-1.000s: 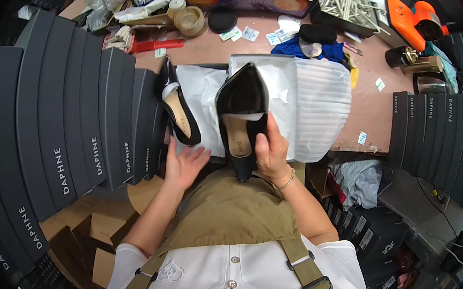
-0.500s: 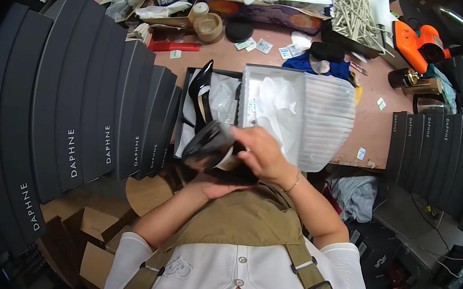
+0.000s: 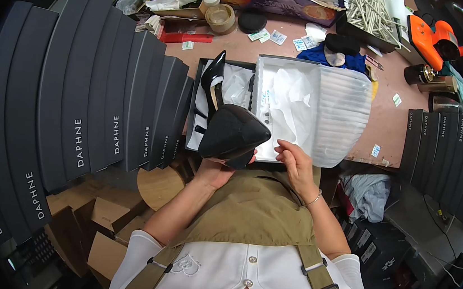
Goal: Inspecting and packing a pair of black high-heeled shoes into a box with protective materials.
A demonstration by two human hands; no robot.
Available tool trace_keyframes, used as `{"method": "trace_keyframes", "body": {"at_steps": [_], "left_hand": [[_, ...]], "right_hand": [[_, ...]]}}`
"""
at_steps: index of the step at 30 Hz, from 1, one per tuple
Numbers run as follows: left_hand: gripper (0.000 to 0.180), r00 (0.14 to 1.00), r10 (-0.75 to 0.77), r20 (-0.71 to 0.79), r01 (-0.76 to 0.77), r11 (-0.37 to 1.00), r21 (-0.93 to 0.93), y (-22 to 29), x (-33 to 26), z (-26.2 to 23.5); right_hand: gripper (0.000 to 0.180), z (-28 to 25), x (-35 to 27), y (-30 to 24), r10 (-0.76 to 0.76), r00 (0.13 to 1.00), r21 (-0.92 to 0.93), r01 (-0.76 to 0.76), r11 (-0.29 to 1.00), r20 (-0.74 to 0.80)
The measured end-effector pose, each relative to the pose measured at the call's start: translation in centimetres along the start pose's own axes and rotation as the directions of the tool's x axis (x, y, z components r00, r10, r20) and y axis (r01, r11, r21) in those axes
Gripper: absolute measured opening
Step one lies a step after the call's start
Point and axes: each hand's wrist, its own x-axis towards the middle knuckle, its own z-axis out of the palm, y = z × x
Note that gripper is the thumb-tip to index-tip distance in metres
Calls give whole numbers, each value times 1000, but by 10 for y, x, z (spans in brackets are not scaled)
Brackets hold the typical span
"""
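Note:
My left hand [image 3: 216, 172] grips a black pointed high-heeled shoe [image 3: 235, 133] from below, its dark sole turned up toward me. To the right of the toe, my right hand [image 3: 298, 165] hovers with bent fingers apart and nothing visible in them. Beyond the held shoe, a second glossy black pump [image 3: 212, 77] lies on its side in a dark shoebox [image 3: 193, 115] with white paper inside. Beside that box sits a white-lined box part [image 3: 259, 80], holding crumpled tissue [image 3: 291, 103]. A ribbed white padding sheet [image 3: 343, 117] drapes over its right side.
Tall rows of dark shoeboxes stand at the left [image 3: 101, 91] and right [image 3: 440, 144]. Along the back of the table are a jar [image 3: 220, 18], a tray of pale sticks [image 3: 369, 18] and an orange tool [image 3: 422, 43]. Open cartons [image 3: 111, 214] sit low at the left.
The held shoe has turned so its sole faces up, where it was blurred with both hands on it. My right hand has come off it and moved right. The view has shifted slightly.

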Motion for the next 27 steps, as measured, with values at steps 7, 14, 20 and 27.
{"method": "trace_keyframes", "body": {"at_steps": [7,14,20,27], "left_hand": [[36,998,57,-11,-47,899,435,-47,-16,-3],[46,906,-389,166,-87,212,973,3,20,27],[47,938,27,346,-300,-439,847,0,167,74],[21,963,-230,143,-32,428,903,-7,165,45]], "right_hand": [[92,30,0,-40,-380,898,-357,438,825,223],[61,-42,-59,-6,173,957,191,-129,973,-234],[72,-92,-80,-15,163,943,670,78,738,-289],[88,-75,-81,0,2,978,940,202,274,-211]]}}
